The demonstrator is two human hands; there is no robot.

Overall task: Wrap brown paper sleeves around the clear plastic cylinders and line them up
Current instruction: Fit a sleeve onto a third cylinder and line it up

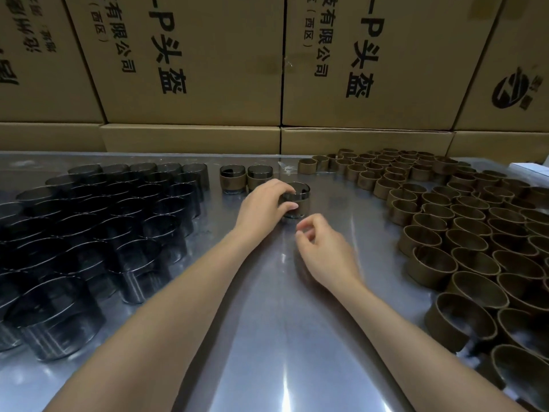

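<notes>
My left hand point(264, 203) grips a clear cylinder with a brown sleeve point(297, 200), which stands on the metal table point(267, 337) just right of two sleeved cylinders point(246, 178) lined up at the back. My right hand point(322, 251) hovers just below and right of it, fingers loosely curled and holding nothing. A dense group of bare clear cylinders point(98, 227) fills the left side. Many loose brown paper sleeves point(445, 221) stand on the right.
Stacked cardboard boxes point(193, 69) with printed characters form a wall along the table's far edge. A white object point(531, 169) shows at the far right edge. Bare shiny table lies between the two groups, under my forearms.
</notes>
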